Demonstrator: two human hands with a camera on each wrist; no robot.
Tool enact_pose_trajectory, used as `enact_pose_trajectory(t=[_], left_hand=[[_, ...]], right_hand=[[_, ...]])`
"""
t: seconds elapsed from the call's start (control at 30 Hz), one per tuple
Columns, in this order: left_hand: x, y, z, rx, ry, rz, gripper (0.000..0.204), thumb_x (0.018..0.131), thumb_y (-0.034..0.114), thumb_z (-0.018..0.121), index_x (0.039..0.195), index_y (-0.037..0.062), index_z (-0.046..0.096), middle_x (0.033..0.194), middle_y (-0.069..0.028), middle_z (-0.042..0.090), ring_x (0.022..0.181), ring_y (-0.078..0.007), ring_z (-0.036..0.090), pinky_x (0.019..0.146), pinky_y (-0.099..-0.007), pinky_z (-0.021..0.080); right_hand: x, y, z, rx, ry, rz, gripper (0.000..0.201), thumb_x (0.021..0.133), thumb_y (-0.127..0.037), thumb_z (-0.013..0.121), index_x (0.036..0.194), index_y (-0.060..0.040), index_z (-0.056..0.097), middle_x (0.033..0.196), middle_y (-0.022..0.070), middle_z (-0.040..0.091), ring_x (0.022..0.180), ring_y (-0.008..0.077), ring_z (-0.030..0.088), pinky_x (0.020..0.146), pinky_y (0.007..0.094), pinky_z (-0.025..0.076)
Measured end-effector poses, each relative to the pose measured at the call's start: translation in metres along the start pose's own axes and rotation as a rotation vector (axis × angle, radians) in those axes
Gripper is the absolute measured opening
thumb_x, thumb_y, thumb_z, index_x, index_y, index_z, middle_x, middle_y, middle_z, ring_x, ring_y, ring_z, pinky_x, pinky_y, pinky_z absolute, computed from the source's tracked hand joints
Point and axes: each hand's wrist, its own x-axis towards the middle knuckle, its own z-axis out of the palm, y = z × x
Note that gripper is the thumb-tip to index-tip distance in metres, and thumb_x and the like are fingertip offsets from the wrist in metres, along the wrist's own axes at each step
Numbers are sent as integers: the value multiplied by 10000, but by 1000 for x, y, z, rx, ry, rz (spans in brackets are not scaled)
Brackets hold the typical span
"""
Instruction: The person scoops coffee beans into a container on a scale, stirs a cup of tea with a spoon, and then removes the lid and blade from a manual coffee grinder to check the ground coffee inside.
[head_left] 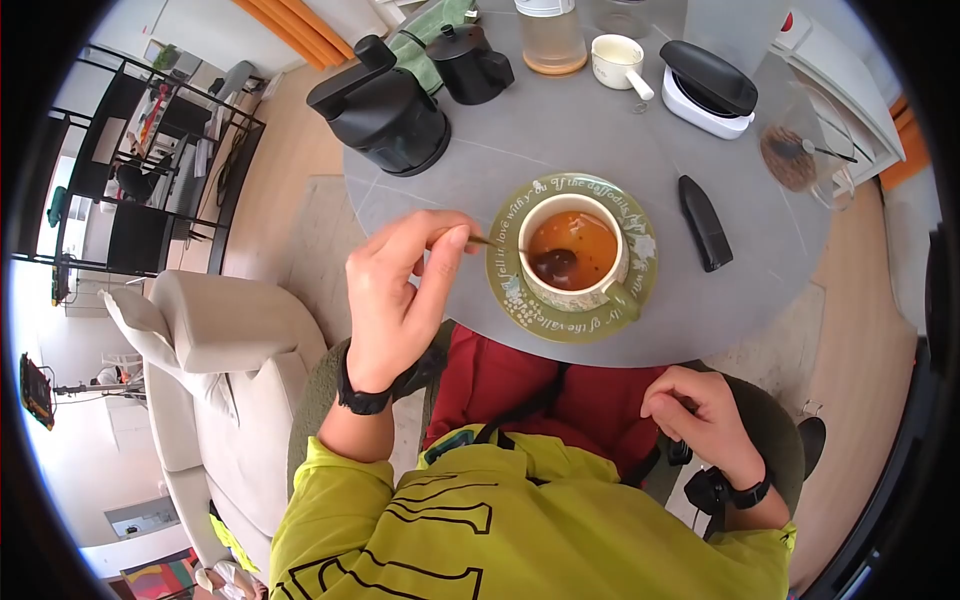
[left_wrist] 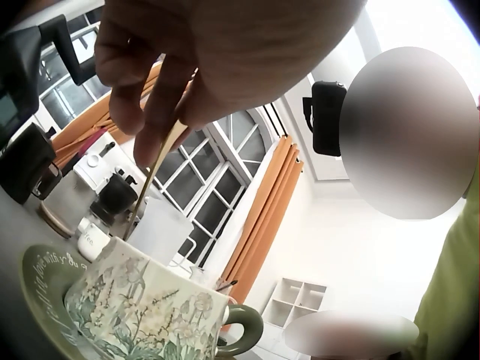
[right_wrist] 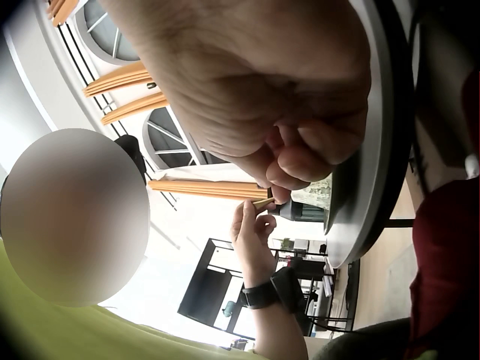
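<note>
My left hand pinches the thin handle of a gold-coloured spoon between thumb and fingers. The spoon reaches over the rim of a cup with a flower pattern and a green handle, its dark bowl end in the liquid. Reddish-orange soup or tea with small bits fills much of the cup. Beneath it lies a green saucer with white lettering round its rim. Off the table's near edge, over the lap, my right hand hangs loosely curled and holds nothing.
Right of the saucer on the grey round table lies a black elongated object. Behind stand a black kettle, a black pot, a small cream cup, a black-lidded white box and a clear jug.
</note>
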Motion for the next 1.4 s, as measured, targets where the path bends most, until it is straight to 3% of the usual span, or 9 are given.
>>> enact_pose_trajectory(t=[0.2,0.3,0.43,0.5,0.73,0.93,1.03,1.23,1.4], left_hand=[[-1,3,17,-411,-118,-208,214,974,112,494,1002,-24,657,769,-57,649,619,-74,511,572,-200,406],[1,-1,27,-445,-75,-211,227,978,112,486,1034,-25,658,776,-56,652,622,-74,515,571,-199,410],[3,2,29,-365,-5,-119,219,975,109,489,1022,-24,656,777,-58,653,619,-77,518,572,-206,415],[3,1,25,-139,65,18,159,932,46,536,984,9,681,721,-44,649,571,-84,520,534,-221,426],[-3,3,10,-114,6,-55,149,933,45,533,966,6,673,719,-52,650,588,-88,553,548,-221,439],[-2,3,25,-412,-54,-166,188,963,78,502,1004,2,669,786,-36,680,599,-65,539,561,-206,446],[0,0,28,-372,-38,-98,211,980,107,474,1013,-25,635,811,-82,686,615,-84,532,577,-210,427],[0,0,18,-104,62,3,151,938,56,533,992,7,665,738,-43,663,566,-63,503,530,-214,423],[-5,-2,10,-180,13,-73,154,948,69,521,970,10,661,717,-31,662,568,-58,503,524,-207,419]], right_hand=[[0,3,0,18,14,21,92,913,-68,574,852,-12,614,683,1,601,536,32,485,500,191,376],[-1,2,0,25,8,20,96,916,-70,572,853,-11,614,697,2,606,537,33,486,503,192,379],[-1,2,0,11,0,-2,92,916,-66,569,857,-9,613,700,6,609,546,37,499,512,197,392],[-1,2,0,2,5,-13,91,916,-65,568,860,-8,612,701,7,611,549,39,504,516,198,397],[0,1,1,-7,-1,0,87,914,-69,571,866,-8,612,714,17,628,575,46,535,530,199,416],[1,2,2,-20,-2,-24,82,910,-67,574,871,-5,611,721,25,634,587,62,555,544,207,435],[0,1,1,-30,-4,-14,84,911,-68,574,871,-4,611,726,27,637,591,66,556,547,208,437],[0,0,1,-11,-6,-5,86,914,-72,575,869,-9,612,724,23,633,572,59,539,537,203,429],[0,1,3,-8,-7,5,92,918,-79,576,865,-13,612,715,14,628,559,49,530,528,199,423]])
